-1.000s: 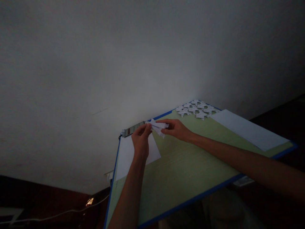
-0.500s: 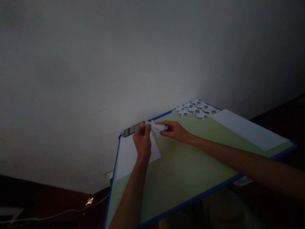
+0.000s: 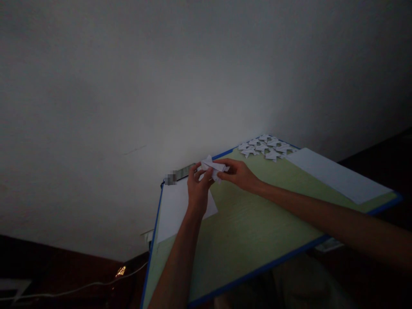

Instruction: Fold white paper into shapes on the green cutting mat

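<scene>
Between my two hands, raised over the table's far left part, is a folded paper figure (image 3: 215,168), white with pointed flaps. My left hand (image 3: 198,184) pinches its left and lower side, the thumb lying on the front. From the right, my right hand (image 3: 238,175) grips the other end between thumb and fingers. Part of the figure is hidden behind the fingers. Below my left hand lies a flat white sheet (image 3: 174,214), partly covered by the hand and wrist. Several similar folded paper figures (image 3: 265,147) sit grouped at the table's far corner.
The table (image 3: 257,231) has a pale green top and a blue edge, and stands against a grey wall (image 3: 193,86). A phone (image 3: 184,172) lies along the far left edge. A stack of white paper (image 3: 334,174) rests on the right. A white cable (image 3: 96,283) runs at lower left.
The paper figure has been turned in my hands, and its flaps now point up and left. My left hand has shifted slightly right and changed its hold; my right hand remains nearly in place.
</scene>
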Demonstrator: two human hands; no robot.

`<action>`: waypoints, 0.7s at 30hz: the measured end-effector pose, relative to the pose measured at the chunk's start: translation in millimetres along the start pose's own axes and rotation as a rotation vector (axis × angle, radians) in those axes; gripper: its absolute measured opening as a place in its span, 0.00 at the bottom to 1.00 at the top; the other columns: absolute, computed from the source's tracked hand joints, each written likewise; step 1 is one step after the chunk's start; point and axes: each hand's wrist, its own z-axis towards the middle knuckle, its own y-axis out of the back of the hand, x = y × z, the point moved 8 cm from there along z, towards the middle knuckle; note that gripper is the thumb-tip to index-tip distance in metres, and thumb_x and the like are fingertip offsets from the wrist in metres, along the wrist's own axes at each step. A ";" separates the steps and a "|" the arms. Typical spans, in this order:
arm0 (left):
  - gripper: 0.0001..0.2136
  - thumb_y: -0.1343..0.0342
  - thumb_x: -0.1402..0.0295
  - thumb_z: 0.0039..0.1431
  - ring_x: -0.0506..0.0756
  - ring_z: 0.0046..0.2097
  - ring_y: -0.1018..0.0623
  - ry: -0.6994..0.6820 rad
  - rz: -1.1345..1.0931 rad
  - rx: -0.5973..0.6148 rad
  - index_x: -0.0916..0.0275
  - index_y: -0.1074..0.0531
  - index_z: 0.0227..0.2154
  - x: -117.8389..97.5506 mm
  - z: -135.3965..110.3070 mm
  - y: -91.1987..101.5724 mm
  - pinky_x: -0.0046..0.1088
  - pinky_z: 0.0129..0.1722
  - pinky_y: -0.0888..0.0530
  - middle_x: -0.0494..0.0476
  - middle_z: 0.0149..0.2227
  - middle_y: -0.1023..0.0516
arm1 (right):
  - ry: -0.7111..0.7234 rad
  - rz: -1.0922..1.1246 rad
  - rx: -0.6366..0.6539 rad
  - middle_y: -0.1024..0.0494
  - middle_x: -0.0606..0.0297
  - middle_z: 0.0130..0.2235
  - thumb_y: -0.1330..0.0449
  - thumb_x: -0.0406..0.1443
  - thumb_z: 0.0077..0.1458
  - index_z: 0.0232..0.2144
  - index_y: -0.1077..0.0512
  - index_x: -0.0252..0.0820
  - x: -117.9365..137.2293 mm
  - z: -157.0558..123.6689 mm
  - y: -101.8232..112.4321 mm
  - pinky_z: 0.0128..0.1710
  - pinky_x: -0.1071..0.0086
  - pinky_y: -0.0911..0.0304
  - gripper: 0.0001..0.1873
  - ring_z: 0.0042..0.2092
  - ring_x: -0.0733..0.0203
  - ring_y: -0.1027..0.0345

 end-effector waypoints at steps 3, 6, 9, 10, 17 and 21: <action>0.22 0.27 0.59 0.44 0.50 0.32 0.22 0.104 0.033 0.011 0.65 0.26 0.40 10.9 -1.9 -1.2 0.31 0.36 0.22 0.56 0.35 0.22 | 0.028 -0.055 -0.047 0.19 0.62 0.42 0.33 0.38 0.51 0.53 0.25 0.42 0.6 0.7 4.7 0.35 0.69 0.29 0.25 0.34 0.63 0.28; 0.18 0.28 0.59 0.46 0.50 0.31 0.23 0.083 0.077 0.087 0.67 0.23 0.32 12.4 -2.5 -6.5 0.31 0.37 0.22 0.56 0.31 0.21 | 0.035 -0.087 -0.081 0.20 0.64 0.38 0.32 0.39 0.51 0.52 0.25 0.43 -0.3 1.4 7.9 0.31 0.70 0.31 0.25 0.31 0.65 0.31; 0.15 0.29 0.59 0.47 0.51 0.32 0.22 0.008 0.140 0.086 0.67 0.20 0.31 7.8 -1.4 -5.4 0.30 0.37 0.22 0.58 0.31 0.19 | 0.020 -0.082 -0.072 0.20 0.64 0.36 0.31 0.41 0.50 0.50 0.24 0.42 -0.3 1.6 6.7 0.31 0.69 0.30 0.24 0.31 0.63 0.30; 0.15 0.29 0.60 0.47 0.51 0.32 0.22 -0.016 0.166 0.076 0.67 0.20 0.31 6.0 -0.7 -4.1 0.30 0.37 0.22 0.58 0.31 0.19 | 0.013 -0.075 -0.057 0.20 0.64 0.36 0.31 0.42 0.50 0.49 0.23 0.41 0.3 1.5 5.4 0.32 0.68 0.30 0.24 0.31 0.62 0.28; 0.14 0.31 0.58 0.50 0.52 0.28 0.22 -0.125 0.344 0.083 0.66 0.19 0.30 -1.2 3.1 -1.6 0.28 0.30 0.24 0.57 0.28 0.18 | -0.026 -0.103 -0.031 0.19 0.61 0.29 0.35 0.50 0.54 0.34 0.20 0.38 4.2 0.5 6.8 0.33 0.68 0.32 0.19 0.33 0.59 0.26; 0.13 0.33 0.59 0.52 0.52 0.28 0.23 -0.140 0.388 0.099 0.66 0.19 0.30 -2.4 2.4 -3.3 0.28 0.30 0.26 0.57 0.27 0.19 | -0.051 -0.089 -0.009 0.19 0.62 0.29 0.34 0.50 0.52 0.33 0.20 0.38 0.9 1.7 8.4 0.34 0.68 0.34 0.19 0.32 0.60 0.28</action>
